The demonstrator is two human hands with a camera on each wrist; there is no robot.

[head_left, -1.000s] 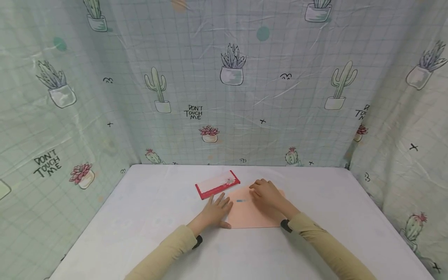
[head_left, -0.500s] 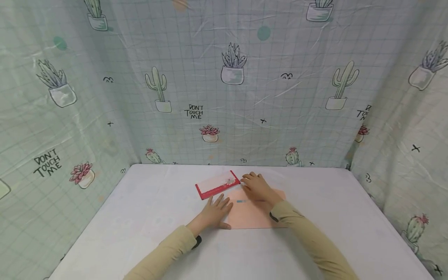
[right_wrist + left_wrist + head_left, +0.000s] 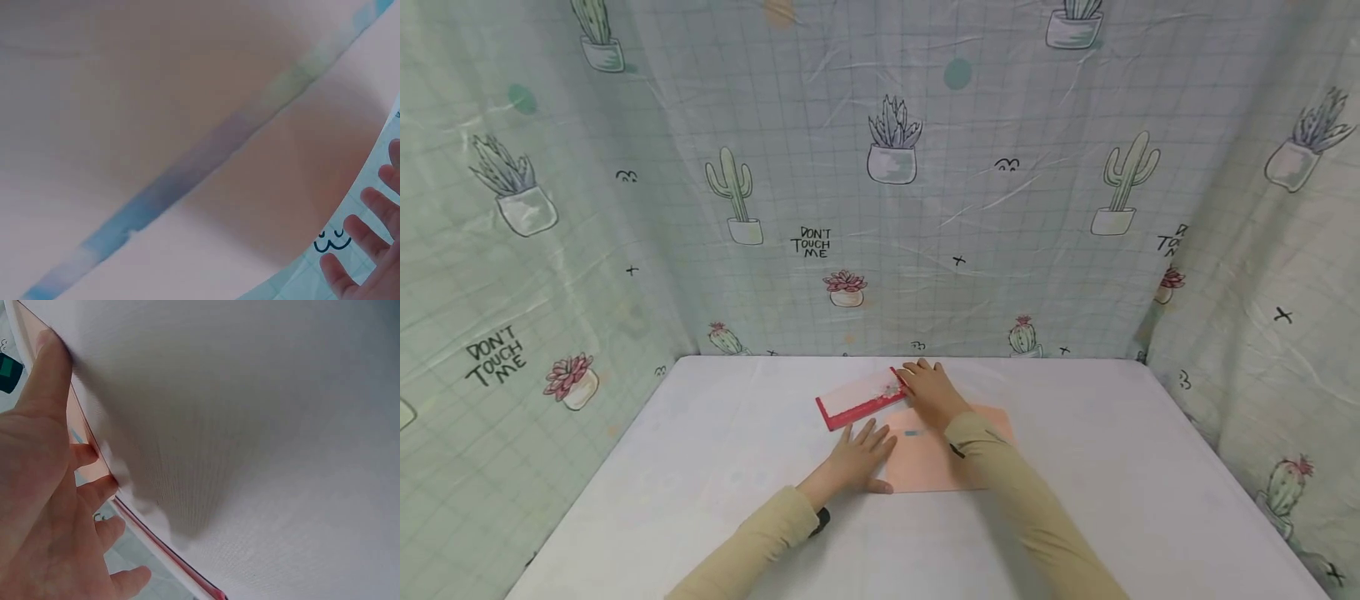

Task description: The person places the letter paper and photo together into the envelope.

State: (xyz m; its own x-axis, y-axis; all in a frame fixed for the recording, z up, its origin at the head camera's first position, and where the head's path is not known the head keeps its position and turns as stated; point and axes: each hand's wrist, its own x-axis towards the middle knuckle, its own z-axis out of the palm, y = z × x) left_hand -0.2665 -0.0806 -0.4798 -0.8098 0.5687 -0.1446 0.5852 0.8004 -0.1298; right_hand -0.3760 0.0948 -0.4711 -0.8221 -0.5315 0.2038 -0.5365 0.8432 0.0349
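Observation:
A flat peach paper (image 3: 921, 467), envelope-like in shape, lies on the table and carries a pastel strip (image 3: 203, 159) of blue, purple and green that looks like decorative tape. My left hand (image 3: 850, 461) rests at the paper's left edge, its fingers spread; the left wrist view shows the thumb (image 3: 53, 362) along that edge. Just behind lies a slim card (image 3: 853, 398) with a red border, a pale middle and a small flower print at its right end. My right hand (image 3: 934, 393) reaches across the paper, fingertips at the card's right end and covering its corner.
The table (image 3: 700, 483) has a white cover. Its back edge meets a hanging curtain (image 3: 760, 292) printed with cacti, which also encloses the left and right sides.
My right hand has moved left and away from me, off the peach paper's upper part to the red-bordered card's right end. The left hand, paper and card look unmoved.

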